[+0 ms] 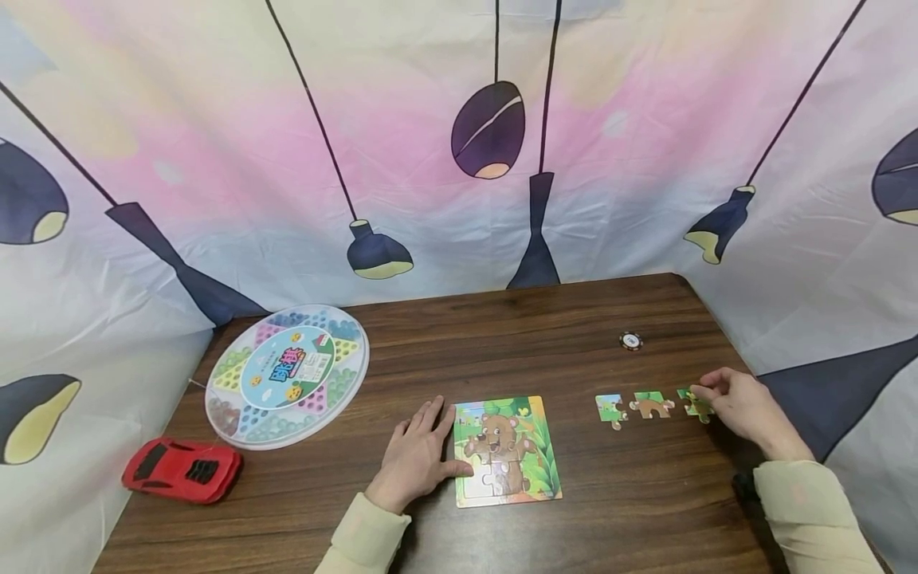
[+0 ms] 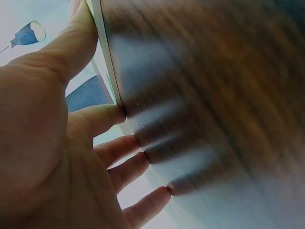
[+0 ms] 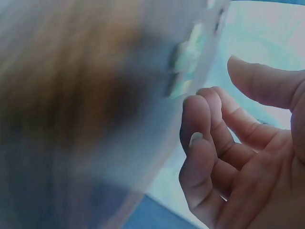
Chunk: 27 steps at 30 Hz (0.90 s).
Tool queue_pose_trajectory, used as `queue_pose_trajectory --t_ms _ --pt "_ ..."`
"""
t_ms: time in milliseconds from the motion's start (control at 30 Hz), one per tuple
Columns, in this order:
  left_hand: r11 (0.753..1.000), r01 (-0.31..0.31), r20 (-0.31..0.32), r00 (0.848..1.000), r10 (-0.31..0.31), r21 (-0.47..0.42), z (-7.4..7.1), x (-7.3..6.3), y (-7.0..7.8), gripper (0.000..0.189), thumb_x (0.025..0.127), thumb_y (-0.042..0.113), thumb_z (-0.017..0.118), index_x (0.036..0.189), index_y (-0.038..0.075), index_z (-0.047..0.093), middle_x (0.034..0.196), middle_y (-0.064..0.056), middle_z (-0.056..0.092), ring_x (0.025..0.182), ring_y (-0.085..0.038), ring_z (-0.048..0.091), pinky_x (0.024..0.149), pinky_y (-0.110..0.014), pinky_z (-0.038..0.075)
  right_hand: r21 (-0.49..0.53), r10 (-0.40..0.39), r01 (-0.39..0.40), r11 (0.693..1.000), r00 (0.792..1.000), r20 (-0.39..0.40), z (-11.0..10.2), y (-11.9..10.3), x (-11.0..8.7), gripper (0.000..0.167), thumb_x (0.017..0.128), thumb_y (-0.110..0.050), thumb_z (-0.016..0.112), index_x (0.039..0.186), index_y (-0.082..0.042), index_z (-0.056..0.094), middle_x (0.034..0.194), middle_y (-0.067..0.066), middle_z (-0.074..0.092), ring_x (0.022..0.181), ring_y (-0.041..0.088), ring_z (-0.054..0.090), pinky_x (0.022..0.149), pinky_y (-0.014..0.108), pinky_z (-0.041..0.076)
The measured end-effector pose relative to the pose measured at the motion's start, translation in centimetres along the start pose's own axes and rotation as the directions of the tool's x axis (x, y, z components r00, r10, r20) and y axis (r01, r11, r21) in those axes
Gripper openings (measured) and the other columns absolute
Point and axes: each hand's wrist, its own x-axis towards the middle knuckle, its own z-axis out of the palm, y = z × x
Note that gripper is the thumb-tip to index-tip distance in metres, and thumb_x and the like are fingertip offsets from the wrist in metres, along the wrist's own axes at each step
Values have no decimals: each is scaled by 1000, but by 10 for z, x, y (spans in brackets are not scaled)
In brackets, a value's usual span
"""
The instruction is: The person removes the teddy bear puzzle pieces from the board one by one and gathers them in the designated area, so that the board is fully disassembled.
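Note:
My left hand (image 1: 419,454) rests beside a square jigsaw puzzle (image 1: 539,470) with a brown bear on it, its thumb lying over the left edge. In the left wrist view its spread fingertips (image 2: 143,158) meet the dark wood. At the right, my right hand (image 1: 746,406) reaches to the rightmost of three loose puzzle pieces (image 1: 694,406), fingertips right at it. The right wrist view shows bent fingers (image 3: 198,114) with the thumb apart and nothing between them; a blurred piece (image 3: 188,62) lies beyond. The middle piece (image 1: 652,405) and left piece (image 1: 610,408) lie in the same row.
A round Chinese checkers box (image 1: 351,399) lies at the back left of the wooden table (image 1: 445,351). In front of it is a red toy car (image 1: 182,470). A black-and-white poker chip (image 1: 631,341) lies behind the loose pieces. Printed cloth (image 1: 423,151) hangs around the table.

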Motion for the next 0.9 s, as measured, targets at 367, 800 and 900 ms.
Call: queue_pose_trajectory --t_ms 367,800,900 --pt "1000 3 -3 1000 -3 1 1 1 -1 96 78 64 65 151 9 38 155 -18 29 142 -34 29 102 -56 35 6 -142 143 990 987 -77 15 -68 -6 43 98 -37 59 114 3 60 82 4 60 64 14 53 57 32 41" --pt "1000 -2 7 1000 2 -14 0 -1 -1 95 78 64 66 151 10 37 156 -19 27 142 -34 28 104 -57 33 42 -223 223 974 975 8 59 -132 -4 32 95 -29 65 114 -4 62 75 -2 55 54 12 48 48 30 39" --pt "1000 -7 14 1000 7 -4 -1 -1 -1 96 78 66 64 151 10 37 157 -19 26 143 -34 26 105 -57 32 39 -242 241 970 970 28 70 -145 -3 28 93 -27 67 112 -5 63 74 -3 54 55 11 48 49 29 39"
